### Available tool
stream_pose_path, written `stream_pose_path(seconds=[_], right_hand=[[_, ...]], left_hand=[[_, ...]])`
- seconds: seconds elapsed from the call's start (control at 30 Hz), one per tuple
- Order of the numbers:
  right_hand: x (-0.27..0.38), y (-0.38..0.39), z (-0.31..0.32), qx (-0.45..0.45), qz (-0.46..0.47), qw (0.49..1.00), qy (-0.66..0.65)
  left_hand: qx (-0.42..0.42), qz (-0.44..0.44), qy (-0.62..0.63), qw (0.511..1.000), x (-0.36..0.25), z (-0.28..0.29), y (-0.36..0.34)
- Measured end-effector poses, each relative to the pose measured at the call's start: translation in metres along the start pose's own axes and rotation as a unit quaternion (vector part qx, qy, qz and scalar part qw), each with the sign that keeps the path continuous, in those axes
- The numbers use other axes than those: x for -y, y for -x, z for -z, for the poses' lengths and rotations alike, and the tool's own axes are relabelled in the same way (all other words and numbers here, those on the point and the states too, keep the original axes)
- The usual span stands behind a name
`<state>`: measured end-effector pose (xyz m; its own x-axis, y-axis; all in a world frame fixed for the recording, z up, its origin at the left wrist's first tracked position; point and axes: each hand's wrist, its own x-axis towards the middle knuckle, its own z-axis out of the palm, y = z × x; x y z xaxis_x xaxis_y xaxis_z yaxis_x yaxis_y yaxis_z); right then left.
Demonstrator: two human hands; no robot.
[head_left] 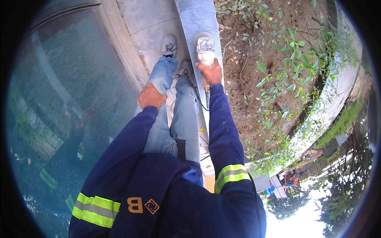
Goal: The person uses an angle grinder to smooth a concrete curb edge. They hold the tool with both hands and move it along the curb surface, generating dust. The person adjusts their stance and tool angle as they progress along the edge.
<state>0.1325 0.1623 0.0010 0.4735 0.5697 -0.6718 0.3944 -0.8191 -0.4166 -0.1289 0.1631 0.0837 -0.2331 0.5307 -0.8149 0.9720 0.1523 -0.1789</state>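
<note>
My right hand (211, 72) is wrapped round the body of a dusty, whitish angle grinder (205, 49). The grinder lies along a long grey stone ledge (193, 16), its head pointing away from me. Its round pale disc shows at the far end, flat over the ledge; whether it touches the surface I cannot tell. A dark cord (201, 104) trails from the rear of the tool down beside my leg. On my left knee, over the jeans (164, 75), my left hand (152, 96) rests with its fingers laid over the cloth, holding no tool.
Left of me stands a large reflective glass pane (67, 79) in a pale frame (121, 43). My shoes (169, 45) are on a narrow paved strip (152, 23) beside the ledge. To the right lies a soil bed (246, 79) with leafy plants (295, 59), bordered by a pale curb (317, 123).
</note>
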Motion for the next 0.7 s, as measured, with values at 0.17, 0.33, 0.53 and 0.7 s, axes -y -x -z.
stream_pose_path(seconds=[0.17,0.33,0.53,0.7], right_hand=[[0.007,-0.020,-0.002,-0.019,0.000,0.997,-0.078],[-0.014,-0.019,0.003,-0.038,-0.015,0.995,-0.094],[-0.001,0.001,0.000,0.014,-0.007,1.000,0.006],[-0.002,-0.018,-0.003,-0.005,0.013,0.997,-0.080]], left_hand=[[0.012,-0.007,-0.009,1.000,0.000,-0.002,-0.001],[0.002,-0.008,0.001,1.000,0.000,-0.004,0.000],[0.009,-0.003,-0.007,1.000,0.000,-0.006,0.000],[0.016,-0.020,0.007,1.000,0.001,-0.009,0.002]])
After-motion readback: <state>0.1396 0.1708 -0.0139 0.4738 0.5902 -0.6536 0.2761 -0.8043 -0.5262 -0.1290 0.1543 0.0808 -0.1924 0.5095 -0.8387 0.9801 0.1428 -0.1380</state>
